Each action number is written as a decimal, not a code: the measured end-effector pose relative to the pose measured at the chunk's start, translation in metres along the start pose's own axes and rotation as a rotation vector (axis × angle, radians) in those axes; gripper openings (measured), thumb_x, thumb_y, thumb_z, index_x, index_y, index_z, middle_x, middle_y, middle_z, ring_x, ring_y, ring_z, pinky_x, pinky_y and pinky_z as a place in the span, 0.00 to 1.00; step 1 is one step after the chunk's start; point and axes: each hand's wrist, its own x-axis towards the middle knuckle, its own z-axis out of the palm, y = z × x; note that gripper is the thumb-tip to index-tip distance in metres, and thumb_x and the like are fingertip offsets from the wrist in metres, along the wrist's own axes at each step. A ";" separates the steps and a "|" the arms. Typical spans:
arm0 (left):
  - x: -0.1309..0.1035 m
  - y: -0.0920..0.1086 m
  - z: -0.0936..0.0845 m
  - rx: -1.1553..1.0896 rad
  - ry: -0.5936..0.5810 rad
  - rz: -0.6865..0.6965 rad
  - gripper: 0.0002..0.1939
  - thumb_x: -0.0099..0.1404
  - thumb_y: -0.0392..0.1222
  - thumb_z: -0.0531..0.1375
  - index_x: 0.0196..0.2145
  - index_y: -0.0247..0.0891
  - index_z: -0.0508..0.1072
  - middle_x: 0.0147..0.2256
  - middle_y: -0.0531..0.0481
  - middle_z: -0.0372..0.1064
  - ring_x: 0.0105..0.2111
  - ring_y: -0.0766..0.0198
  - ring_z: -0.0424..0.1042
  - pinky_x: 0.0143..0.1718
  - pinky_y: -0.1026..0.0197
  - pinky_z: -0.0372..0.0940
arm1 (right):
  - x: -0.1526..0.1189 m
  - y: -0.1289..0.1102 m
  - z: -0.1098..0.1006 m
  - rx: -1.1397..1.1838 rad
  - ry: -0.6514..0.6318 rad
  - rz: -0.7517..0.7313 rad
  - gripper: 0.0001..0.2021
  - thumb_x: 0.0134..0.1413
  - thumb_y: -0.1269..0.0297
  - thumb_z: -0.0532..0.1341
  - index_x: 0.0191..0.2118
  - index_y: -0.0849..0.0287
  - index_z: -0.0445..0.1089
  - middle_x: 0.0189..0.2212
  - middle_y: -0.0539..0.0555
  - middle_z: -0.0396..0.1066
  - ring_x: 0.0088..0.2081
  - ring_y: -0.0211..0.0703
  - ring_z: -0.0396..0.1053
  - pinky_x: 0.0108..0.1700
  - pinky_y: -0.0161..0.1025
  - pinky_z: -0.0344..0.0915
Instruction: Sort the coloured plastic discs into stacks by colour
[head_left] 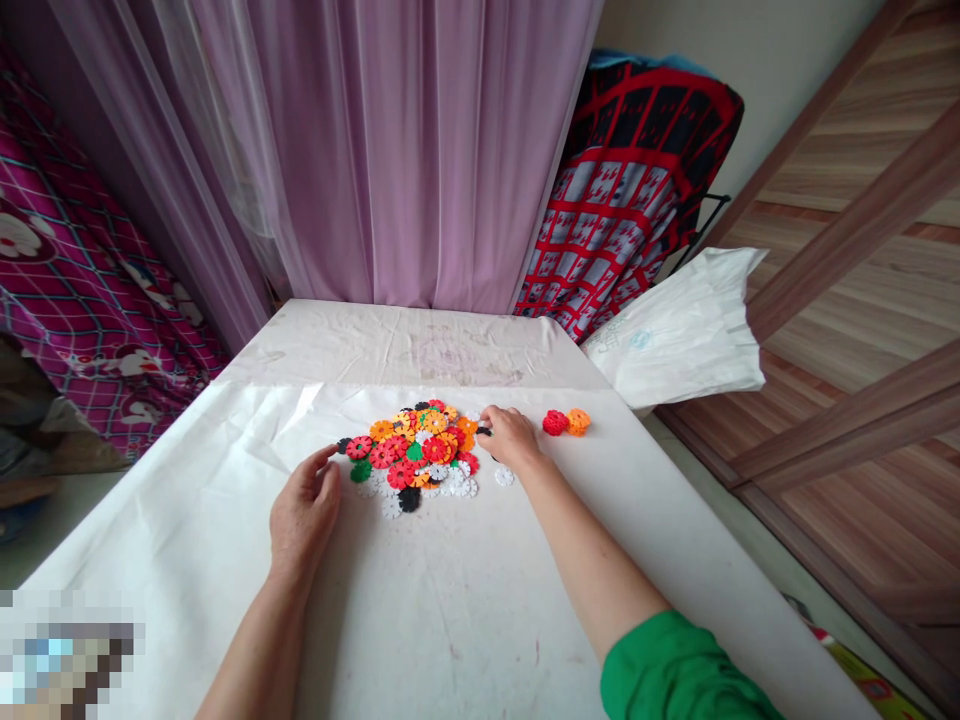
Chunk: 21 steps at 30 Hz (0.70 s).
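Note:
Slotted plastic snowflake discs [399, 450] in red, orange, green, white and black lie in a loose heap on the white-covered table. My left hand [306, 508] rests at the heap's left side, index finger stretched out and thumb apart. Its fingertip is at a black snowflake disc [343, 445] on the heap's edge. On the opposite side, my right hand [511, 437] has its fingers closed around a dark snowflake disc [484, 431], partly hidden by them. Beyond that hand sit a red ball of joined discs [555, 423] and an orange one [577, 422], side by side.
A white sheet covers the table [420, 620]. A white plastic bag [682, 330] stands at the far right corner. Purple curtains [420, 150] hang behind the table, with a red patterned cloth [607, 200] beside them. Wooden panels [847, 300] are on the right.

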 end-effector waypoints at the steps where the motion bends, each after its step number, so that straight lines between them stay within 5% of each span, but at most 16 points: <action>1: 0.000 0.001 0.000 0.003 -0.005 -0.010 0.18 0.62 0.50 0.55 0.47 0.48 0.77 0.39 0.52 0.78 0.39 0.59 0.76 0.39 0.60 0.66 | 0.002 0.000 0.000 0.003 -0.012 0.009 0.12 0.47 0.68 0.65 0.40 0.51 0.71 0.38 0.51 0.78 0.43 0.48 0.70 0.42 0.39 0.60; 11: 0.000 -0.001 0.001 0.020 -0.003 0.013 0.19 0.62 0.49 0.55 0.48 0.48 0.77 0.40 0.51 0.78 0.39 0.59 0.75 0.38 0.60 0.66 | -0.028 0.026 -0.016 0.133 0.080 0.066 0.16 0.46 0.68 0.65 0.44 0.53 0.69 0.37 0.49 0.77 0.43 0.45 0.71 0.42 0.38 0.61; 21: -0.001 0.003 -0.001 0.011 -0.003 0.002 0.19 0.62 0.49 0.55 0.47 0.47 0.77 0.41 0.51 0.78 0.39 0.60 0.75 0.38 0.61 0.65 | -0.044 0.022 -0.007 0.074 0.095 -0.004 0.14 0.46 0.70 0.65 0.41 0.54 0.70 0.36 0.50 0.77 0.40 0.45 0.70 0.44 0.39 0.61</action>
